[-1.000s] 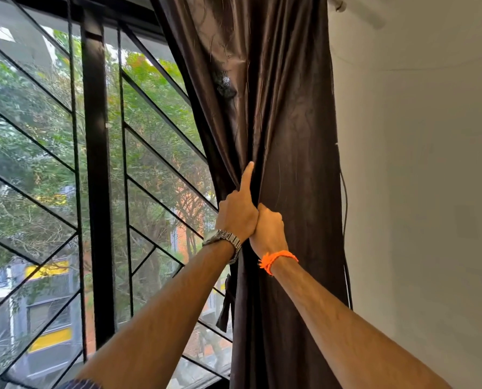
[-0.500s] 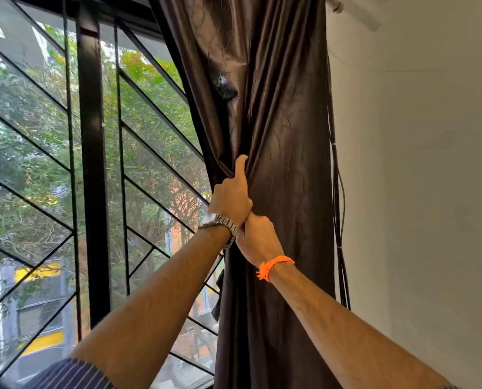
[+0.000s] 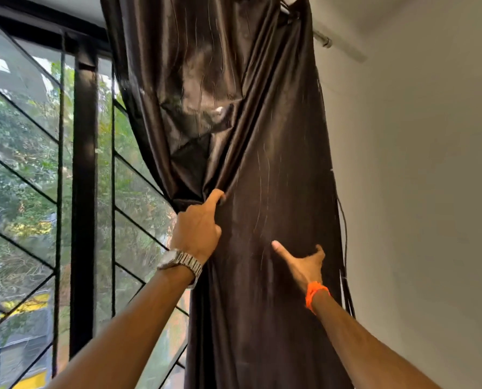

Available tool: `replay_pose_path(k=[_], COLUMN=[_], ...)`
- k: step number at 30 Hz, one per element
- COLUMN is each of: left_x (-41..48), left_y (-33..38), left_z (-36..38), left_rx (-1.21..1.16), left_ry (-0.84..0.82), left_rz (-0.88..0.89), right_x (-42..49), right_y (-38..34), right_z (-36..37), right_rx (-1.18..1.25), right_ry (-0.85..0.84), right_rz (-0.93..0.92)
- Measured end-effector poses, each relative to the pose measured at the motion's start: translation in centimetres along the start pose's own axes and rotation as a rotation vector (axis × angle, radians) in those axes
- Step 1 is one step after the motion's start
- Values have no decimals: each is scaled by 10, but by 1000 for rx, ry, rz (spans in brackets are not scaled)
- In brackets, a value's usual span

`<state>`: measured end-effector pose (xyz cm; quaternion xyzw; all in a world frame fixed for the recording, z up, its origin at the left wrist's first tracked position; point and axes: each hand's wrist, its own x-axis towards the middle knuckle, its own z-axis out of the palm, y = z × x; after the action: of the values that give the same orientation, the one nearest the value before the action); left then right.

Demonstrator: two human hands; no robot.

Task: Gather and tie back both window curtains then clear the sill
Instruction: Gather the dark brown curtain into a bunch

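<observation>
A dark brown satin curtain (image 3: 276, 169) hangs from a rod at the top right and is bunched toward the wall. My left hand (image 3: 197, 228), with a metal watch on the wrist, grips the gathered left edge of the curtain, index finger stretched up along a fold. My right hand (image 3: 304, 262), with an orange wrist band, is open against the curtain's front lower right, thumb spread, fingers wrapping toward its right edge. The sill and the other curtain are out of view.
A black-framed window (image 3: 84, 192) with diagonal grille bars fills the left, trees and a building beyond. The curtain rod end (image 3: 322, 40) sticks out at the top right. Dark cords (image 3: 343, 226) hang beside the curtain. A white wall (image 3: 416, 192) lies to the right.
My view has tilted upward. My right hand has let go beside my left hand and moved right and down, now open on the cloth. My left hand still holds the gathered edge.
</observation>
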<state>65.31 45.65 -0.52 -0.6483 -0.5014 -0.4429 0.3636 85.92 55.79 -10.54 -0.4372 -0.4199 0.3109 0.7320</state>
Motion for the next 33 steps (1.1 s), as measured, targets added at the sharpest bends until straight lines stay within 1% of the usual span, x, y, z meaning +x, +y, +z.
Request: replay_pose_path(k=[3,6,8,10,12,13,16,18,20,26,28,33], left_x=[1,0,-1,-2,-4,-5,-8,-11,-11,-2,-2,-2], left_y=[0,4,8,13,19,23,34,41,45,52,55,61], left_z=[1,5,10,15,20,22,29,32,34,27,24,19], left_rx=[-38,-93,-72,-37,-27,-33,-66,-86,-78,-24,-19,-58], left_ry=[-6,-39,-52,-55,-70,-81,-127,-165,-183,-199,-197,-205], left_rz=[-4,-15,-21,-22,-36,-42,-46,-59,-62,-27,-18,-6], right_x=[8,19,23,21,16,13,1,-6,-12,-33,-40,-55], right_y=[0,-1,-1,-1,-5,-7,-14,-18,-24,-46,-55,-70], right_z=[5,10,11,9,2,-2,-7,-6,-2,16,20,27], right_rx=[68,69,79,63,-18,-45,-139,-219,-295,-546,-592,-709], right_ry=[-169,-209,-203,-105,2,8,-30,-21,-17,-116,-166,-296], right_rz=[123,136,85,28,-54,-97,-218,-298,-353,-474,-499,-453])
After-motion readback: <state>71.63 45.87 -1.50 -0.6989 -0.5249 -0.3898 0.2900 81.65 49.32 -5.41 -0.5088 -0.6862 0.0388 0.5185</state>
